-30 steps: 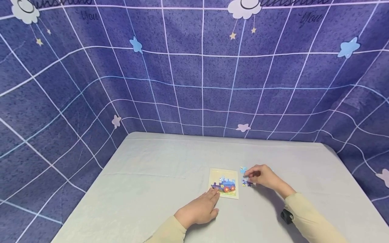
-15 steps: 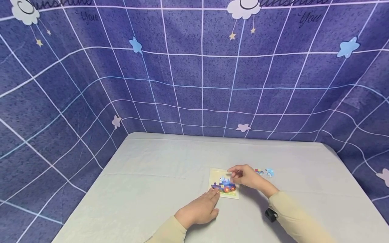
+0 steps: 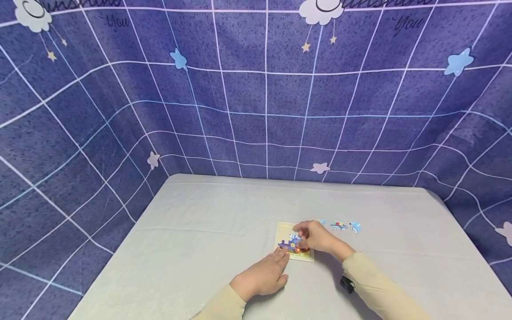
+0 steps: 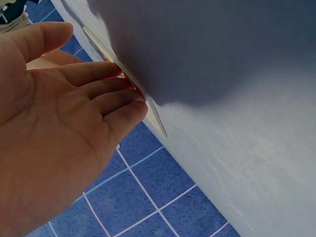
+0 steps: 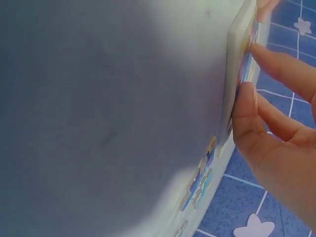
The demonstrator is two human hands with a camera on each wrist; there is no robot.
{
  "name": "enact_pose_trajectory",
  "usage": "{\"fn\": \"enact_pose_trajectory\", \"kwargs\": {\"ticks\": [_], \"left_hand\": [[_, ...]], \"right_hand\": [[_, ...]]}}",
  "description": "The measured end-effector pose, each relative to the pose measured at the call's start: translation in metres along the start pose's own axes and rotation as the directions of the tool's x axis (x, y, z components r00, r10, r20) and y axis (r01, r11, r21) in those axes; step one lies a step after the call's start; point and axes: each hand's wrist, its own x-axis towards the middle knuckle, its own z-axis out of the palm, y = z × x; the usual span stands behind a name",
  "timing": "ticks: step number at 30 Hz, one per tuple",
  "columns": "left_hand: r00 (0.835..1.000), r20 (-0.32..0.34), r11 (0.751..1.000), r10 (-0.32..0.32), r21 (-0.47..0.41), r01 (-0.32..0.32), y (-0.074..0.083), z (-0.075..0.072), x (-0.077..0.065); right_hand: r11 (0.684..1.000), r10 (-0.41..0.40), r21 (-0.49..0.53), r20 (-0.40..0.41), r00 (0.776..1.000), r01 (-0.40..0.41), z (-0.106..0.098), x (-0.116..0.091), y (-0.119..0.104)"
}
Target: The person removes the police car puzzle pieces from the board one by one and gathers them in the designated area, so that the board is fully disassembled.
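A puzzle board with a pale wooden frame lies on the table, showing part of a blue train picture with red wheels. The fingertips of my left hand rest on its near left edge, fingers straight; the left wrist view shows them against the board's rim. Over the board's right half, my right hand pinches a puzzle piece, mostly hidden by the fingers. Seen from the right wrist, the thumb and index finger of that hand are at the picture surface of the board.
Right of the board lie loose puzzle pieces: one light blue partly behind the right hand, one with red and yellow, another light blue. A grey cloth covers the table. A blue gridded curtain surrounds it.
My right hand has moved left from the loose pieces to the board, carrying a puzzle piece from the nearer spot beside it. The left hand has stayed in place.
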Motion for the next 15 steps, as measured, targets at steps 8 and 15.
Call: {"fn": "enact_pose_trajectory", "kwargs": {"ticks": [8,15], "left_hand": [[1.000,-0.006,1.000,0.006,0.003,-0.006,-0.0004,0.0009,0.0007],[1.000,-0.002,1.000,-0.005,0.005,0.005,0.0001,0.0012,-0.0001]], "right_hand": [[1.000,0.006,-0.015,-0.017,1.000,-0.006,0.0015,-0.0013,-0.0029],[1.000,0.003,0.029,-0.027,1.000,-0.002,0.0020,-0.0030,-0.0040]]}}
